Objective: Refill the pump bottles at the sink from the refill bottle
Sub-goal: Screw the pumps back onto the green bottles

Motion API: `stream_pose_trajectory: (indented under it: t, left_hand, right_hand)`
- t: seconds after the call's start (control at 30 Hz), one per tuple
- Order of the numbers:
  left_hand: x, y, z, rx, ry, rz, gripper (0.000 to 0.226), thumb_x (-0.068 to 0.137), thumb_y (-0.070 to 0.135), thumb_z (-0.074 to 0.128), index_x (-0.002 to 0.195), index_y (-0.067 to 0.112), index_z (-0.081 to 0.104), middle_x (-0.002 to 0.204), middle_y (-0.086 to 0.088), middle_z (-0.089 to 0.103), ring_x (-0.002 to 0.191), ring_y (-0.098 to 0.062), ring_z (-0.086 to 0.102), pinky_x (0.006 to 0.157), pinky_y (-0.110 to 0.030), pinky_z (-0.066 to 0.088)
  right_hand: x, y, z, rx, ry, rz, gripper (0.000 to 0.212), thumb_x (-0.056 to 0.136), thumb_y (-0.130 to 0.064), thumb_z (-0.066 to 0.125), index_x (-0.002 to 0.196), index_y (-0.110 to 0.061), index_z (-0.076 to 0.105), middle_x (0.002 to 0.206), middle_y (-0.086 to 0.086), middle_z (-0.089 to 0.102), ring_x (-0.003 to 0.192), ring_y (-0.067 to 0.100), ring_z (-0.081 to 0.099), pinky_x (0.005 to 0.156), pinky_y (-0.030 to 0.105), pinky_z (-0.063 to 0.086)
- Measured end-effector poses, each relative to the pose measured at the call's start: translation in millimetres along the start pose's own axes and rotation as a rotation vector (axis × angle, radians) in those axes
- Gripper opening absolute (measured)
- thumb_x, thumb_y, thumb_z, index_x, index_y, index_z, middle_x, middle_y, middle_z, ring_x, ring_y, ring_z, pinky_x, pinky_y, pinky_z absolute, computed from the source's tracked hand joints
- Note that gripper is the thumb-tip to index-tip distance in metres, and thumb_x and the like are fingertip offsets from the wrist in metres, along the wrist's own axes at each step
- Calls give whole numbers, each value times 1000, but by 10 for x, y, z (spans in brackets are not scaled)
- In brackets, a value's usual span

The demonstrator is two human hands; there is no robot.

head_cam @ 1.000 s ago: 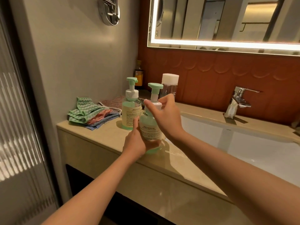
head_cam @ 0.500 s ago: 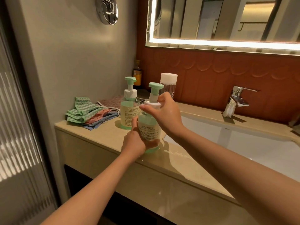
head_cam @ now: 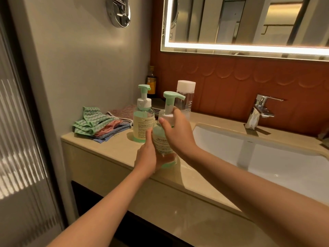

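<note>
Head view: near pump bottle is being held upright on the counter, just left of the sink. Its body is being gripped by the left hand, and its collar directly above is being gripped by the right hand, so unscrewing's probably being lined up.

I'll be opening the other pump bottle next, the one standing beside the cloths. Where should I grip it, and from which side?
Probably the round labelled body of the standing pump bottle, from the front-left. It stands upright with bare counter there; the cloths lie close on its left, and the held bottle crowds its right.
</note>
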State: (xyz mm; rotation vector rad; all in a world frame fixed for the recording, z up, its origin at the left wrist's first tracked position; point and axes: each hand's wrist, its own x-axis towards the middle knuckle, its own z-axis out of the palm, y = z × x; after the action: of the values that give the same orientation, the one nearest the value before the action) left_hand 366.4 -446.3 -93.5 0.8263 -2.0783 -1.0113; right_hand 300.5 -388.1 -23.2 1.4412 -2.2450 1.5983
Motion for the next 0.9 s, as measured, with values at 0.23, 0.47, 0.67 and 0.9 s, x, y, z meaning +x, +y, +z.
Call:
stream_pose_trajectory:
  t: [0.23, 0.47, 0.67, 0.9]
  left_hand:
    - [19, -23, 13, 43, 29, -2, 107, 65, 43, 80, 141, 31, 5, 132, -5, 53, 119, -30, 51, 98, -45, 45]
    - [40, -43, 15, 66, 13, 5, 106, 64, 40, 81, 141, 27, 8, 122, -3, 58, 110, -28, 57, 92, -41, 48]
    - [48, -38, 31, 68, 9, -26, 108, 64, 44, 79, 140, 33, 3, 130, -3, 54, 116, -29, 54, 95, -43, 47]
    - [43, -44, 25, 107, 30, 19, 105, 65, 46, 79, 140, 29, 7, 130, -6, 54, 117, -31, 54, 98, -45, 45]
  right_hand:
    - [173, -53, -133, 222, -197, 66, 69, 80, -39, 69, 137, -19, 36, 137, 6, 44, 122, 24, 47, 100, 44, 43]
    - [41, 4, -66, -136, 22, -80, 49, 85, -47, 59, 123, -17, 51, 121, -1, 56, 113, 17, 49, 89, 33, 45]
    - [222, -16, -102, -49, -66, 52, 70, 64, -61, 73, 112, -23, 39, 115, 0, 48, 108, 19, 48, 92, 43, 47]
    - [94, -40, -128, 147, -175, -19, 37, 92, -37, 52, 122, -15, 51, 118, 3, 59, 105, 18, 56, 88, 38, 49]
